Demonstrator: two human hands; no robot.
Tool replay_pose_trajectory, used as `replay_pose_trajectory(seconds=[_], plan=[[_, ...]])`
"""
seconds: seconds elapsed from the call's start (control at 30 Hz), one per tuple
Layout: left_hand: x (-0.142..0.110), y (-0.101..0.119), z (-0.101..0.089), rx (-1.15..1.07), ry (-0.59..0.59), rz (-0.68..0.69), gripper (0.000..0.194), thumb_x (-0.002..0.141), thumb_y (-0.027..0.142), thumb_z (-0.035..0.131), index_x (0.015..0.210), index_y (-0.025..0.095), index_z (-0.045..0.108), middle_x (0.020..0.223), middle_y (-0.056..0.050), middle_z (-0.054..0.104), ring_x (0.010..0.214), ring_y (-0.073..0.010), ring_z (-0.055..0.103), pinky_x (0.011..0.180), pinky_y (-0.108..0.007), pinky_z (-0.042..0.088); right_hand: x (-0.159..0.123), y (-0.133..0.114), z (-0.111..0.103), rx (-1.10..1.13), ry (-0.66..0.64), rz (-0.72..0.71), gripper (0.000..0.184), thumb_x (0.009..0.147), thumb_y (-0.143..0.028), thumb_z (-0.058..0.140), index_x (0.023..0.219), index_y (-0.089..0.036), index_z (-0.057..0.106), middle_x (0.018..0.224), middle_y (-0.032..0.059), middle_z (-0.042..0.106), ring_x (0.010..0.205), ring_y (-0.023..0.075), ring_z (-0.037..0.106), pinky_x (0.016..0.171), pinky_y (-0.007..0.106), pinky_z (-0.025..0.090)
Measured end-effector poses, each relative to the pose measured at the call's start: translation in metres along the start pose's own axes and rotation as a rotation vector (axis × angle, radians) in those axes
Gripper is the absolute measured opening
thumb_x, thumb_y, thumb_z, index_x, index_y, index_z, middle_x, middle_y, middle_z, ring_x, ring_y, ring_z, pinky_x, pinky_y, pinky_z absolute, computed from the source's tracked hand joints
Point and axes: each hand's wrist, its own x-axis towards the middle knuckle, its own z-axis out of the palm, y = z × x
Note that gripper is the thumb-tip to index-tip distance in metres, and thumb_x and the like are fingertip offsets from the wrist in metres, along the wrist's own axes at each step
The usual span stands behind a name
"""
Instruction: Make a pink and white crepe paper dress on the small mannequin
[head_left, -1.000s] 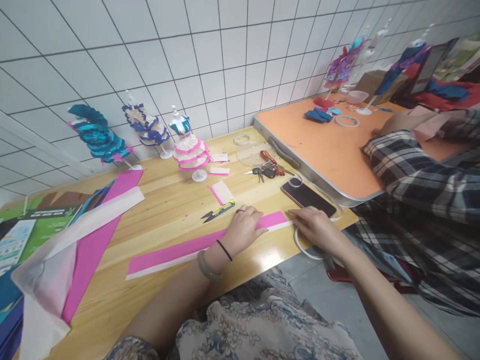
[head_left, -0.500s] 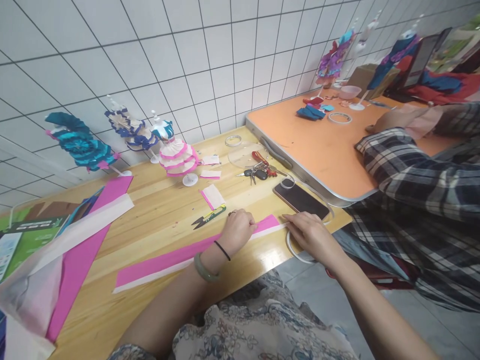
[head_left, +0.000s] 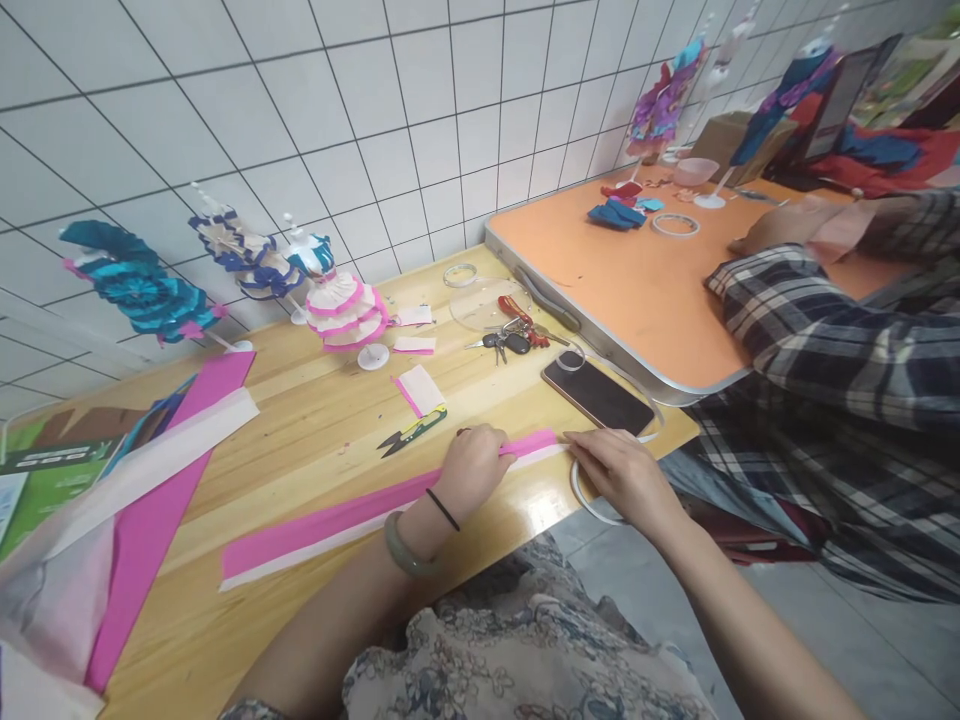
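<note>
Pinching the pink-and-white strip (head_left: pixel 322 522) at lower centre frame, my left hand (head_left: pixel 474 465) is now bunching an edge seemingly no longer lying flat, moving the work along; my right hand's (head_left: pixel 626 472) fingers are narrowing at its end, grip unclear

Pink-and-white strip (head_left: pixel 330 515): one, long, flat along the front of the wooden desk (head_left: pixel 292 435).
Left hand (head_left: pixel 474 468): fingers curled in on the strip.
Right hand (head_left: pixel 616 468): fingertips at the strip's right end; grip hard to make out.
Snips (head_left: pixel 412 432): one, behind the strip.
Phone (head_left: pixel 598 392): one, dark-screened, behind the right hand.
Dress forms (head_left: pixel 346 310): three, near the tiled wall (head_left: pixel 300 100).
</note>
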Motion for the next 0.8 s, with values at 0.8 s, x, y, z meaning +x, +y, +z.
replay_pose_trajectory(seconds=[0.8], plan=[[-0.080,-0.065,-0.025,0.055,-0.039,-0.074,0.020,0.082,0.035,0.054,0.074,0.018,0.060,0.078,-0.003,0.065,0.073,-0.0175,0.057,0.065,-0.028,0.038,0.047,-0.024,0.011,0.093,-0.397,-0.196,0.021,0.089,-0.024,0.048,0.099,-0.020,0.066,0.096,0.0099,0.067,0.093,0.0218,0.059,0.081,0.038,0.046]])
